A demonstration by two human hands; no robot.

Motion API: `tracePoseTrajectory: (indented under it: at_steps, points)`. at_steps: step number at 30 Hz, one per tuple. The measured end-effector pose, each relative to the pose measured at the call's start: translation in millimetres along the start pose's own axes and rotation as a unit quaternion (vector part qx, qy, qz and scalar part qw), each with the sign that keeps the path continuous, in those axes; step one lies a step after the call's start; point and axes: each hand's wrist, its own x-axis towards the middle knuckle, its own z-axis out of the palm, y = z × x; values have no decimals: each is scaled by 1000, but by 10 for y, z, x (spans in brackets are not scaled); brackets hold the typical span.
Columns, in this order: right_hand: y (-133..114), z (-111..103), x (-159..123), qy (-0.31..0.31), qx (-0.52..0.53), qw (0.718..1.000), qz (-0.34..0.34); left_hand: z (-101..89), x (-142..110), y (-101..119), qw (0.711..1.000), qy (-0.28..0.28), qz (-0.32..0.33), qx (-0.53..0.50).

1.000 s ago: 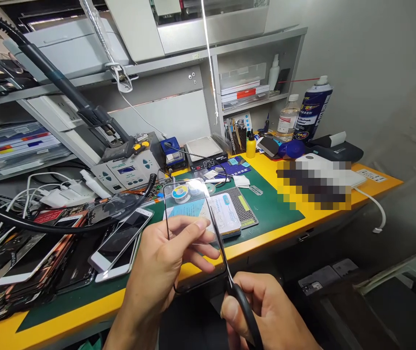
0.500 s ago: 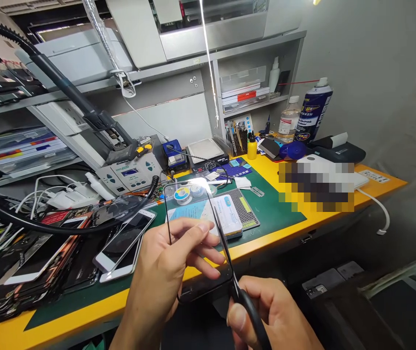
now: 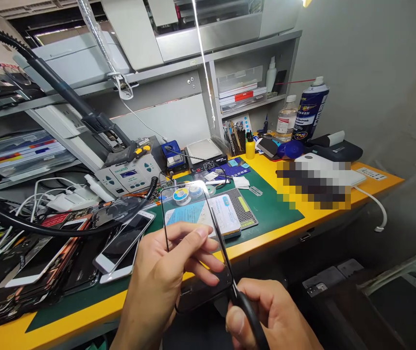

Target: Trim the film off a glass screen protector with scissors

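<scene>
My left hand (image 3: 159,274) holds up a clear glass phone screen panel (image 3: 189,209) with a thin black border, fingers spread across its lower part. My right hand (image 3: 266,316) grips black-handled scissors (image 3: 246,305) at the panel's right edge. Their long, thin blades (image 3: 220,243) run up along that edge, with the panel's border between or beside them; I cannot tell which. The panel's bottom corner hangs out over the bench's front edge.
Beyond the panel, a green mat on a yellow bench (image 3: 266,214) holds a solder spool (image 3: 181,195) and a card. Stacked phones (image 3: 124,240) lie to the left. A soldering station (image 3: 130,177), black cable and spray can (image 3: 310,109) stand behind.
The view has drifted slightly, and the panel sits a little further left. Both hands keep much the same hold, with the scissor blades still along the panel's right edge.
</scene>
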Motion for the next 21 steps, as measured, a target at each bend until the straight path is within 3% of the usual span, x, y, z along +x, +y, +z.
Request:
tracePoseTrajectory:
  at_steps: [3,8,14,21]
  points:
    - [15,-4,-3,-6,11,1000,9,25,-19,18,1000,10,2,-9]
    - [-25,8,-18,-11,51,999,10,-24,6,-18,1000,-24,-7,-13]
    - [-43,10,-14,-2,11,1000,25,-50,18,-39,1000,-29,-5,-8]
    - [-71,34,-23,6,59,998,4,-55,-37,-16,999,-28,-6,22]
